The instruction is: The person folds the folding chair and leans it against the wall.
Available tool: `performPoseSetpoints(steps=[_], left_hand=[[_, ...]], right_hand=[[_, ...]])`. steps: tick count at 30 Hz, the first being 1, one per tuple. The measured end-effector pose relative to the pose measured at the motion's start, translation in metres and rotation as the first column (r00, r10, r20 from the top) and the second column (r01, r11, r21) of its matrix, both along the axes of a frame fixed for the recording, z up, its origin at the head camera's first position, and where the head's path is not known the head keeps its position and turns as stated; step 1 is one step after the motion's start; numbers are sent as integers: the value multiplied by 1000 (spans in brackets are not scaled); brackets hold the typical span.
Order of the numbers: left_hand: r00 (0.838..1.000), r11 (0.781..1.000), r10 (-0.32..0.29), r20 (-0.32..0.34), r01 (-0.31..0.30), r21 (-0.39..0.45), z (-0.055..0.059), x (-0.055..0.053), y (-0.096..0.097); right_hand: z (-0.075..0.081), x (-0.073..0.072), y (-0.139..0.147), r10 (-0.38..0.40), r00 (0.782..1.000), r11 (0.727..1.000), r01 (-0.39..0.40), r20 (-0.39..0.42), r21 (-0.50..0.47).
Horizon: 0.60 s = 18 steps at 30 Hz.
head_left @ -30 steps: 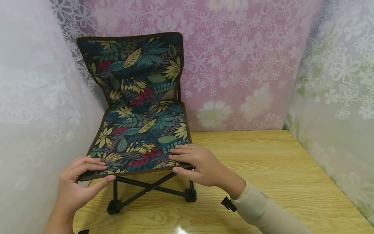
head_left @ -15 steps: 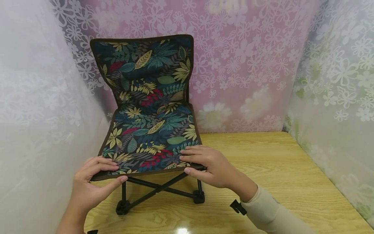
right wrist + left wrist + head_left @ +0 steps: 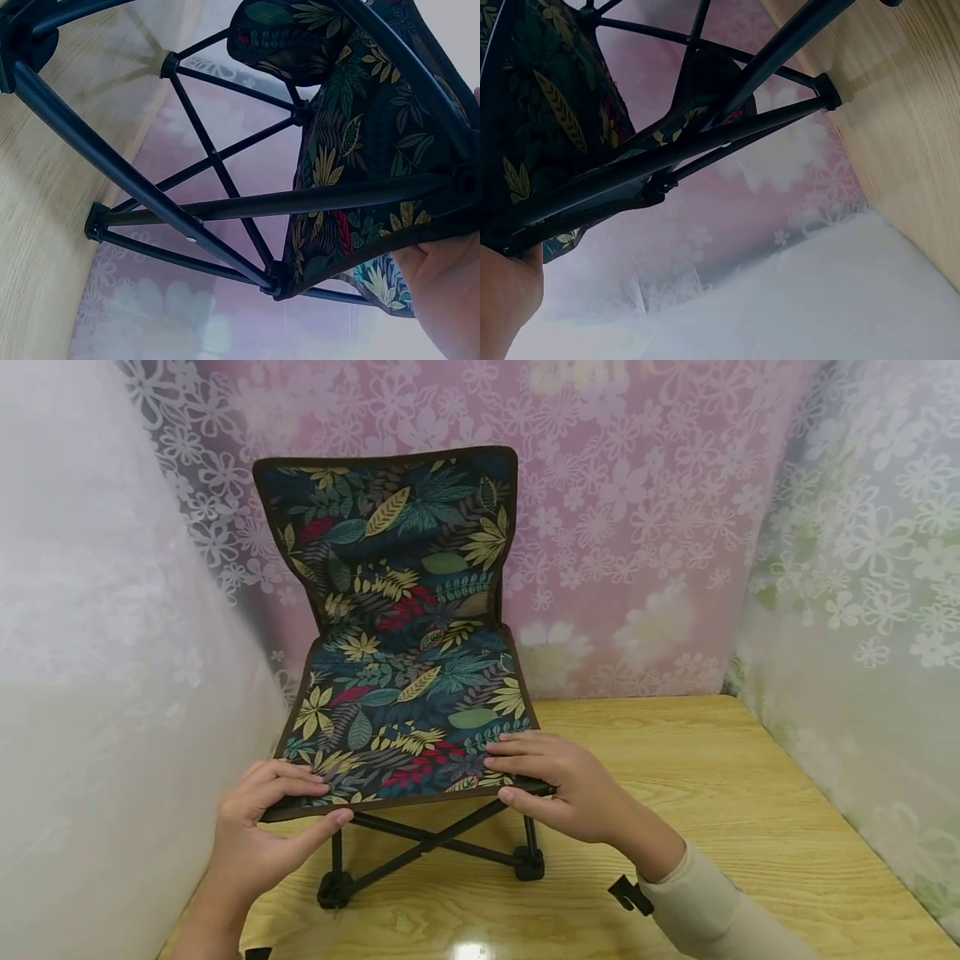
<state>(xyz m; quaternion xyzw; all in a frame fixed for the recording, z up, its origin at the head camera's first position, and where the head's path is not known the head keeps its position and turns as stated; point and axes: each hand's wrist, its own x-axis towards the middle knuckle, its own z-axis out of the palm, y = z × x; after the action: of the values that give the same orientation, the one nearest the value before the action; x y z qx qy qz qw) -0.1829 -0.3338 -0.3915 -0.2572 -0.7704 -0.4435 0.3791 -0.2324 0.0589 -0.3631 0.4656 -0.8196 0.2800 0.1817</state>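
A small folding chair with leaf-patterned fabric and a black tube frame stands unfolded, its seat towards me. My left hand grips the seat's front left corner, fingers lying on top and thumb along the front edge. At the front right corner, my right hand holds the seat the same way. Crossed black legs show from below in the right wrist view, with part of the right palm under the fabric. In the left wrist view, frame tubes run across the picture, and most of the left hand is out of sight.
A pale wood-grain table lies under the chair and extends to the right. Behind stands a pink flowered backdrop. White sheeting hangs close on the left, and a flowered sheet borders the right.
Both hands and the chair have shifted to the right across the table, away from the left sheeting. The grip on the seat corners looks the same.
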Motion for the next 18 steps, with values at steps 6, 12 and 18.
performPoseSetpoints(steps=[6, 12, 18], left_hand=[[1000, 1000, 11, -1, -11, 0, 0, 1, 0], [1000, 1000, 1, -26, -1, -5, -2, -1, -1], [999, 1000, -8, -43, 8, -3, -3, -4, -1]], right_hand=[[-1, 0, -1, -8, 1000, 1000, 8, 8, -1], [-2, 0, -2, -18, 1000, 1000, 18, 7, -19], [-5, 0, -1, -33, 999, 999, 34, 39, -22]])
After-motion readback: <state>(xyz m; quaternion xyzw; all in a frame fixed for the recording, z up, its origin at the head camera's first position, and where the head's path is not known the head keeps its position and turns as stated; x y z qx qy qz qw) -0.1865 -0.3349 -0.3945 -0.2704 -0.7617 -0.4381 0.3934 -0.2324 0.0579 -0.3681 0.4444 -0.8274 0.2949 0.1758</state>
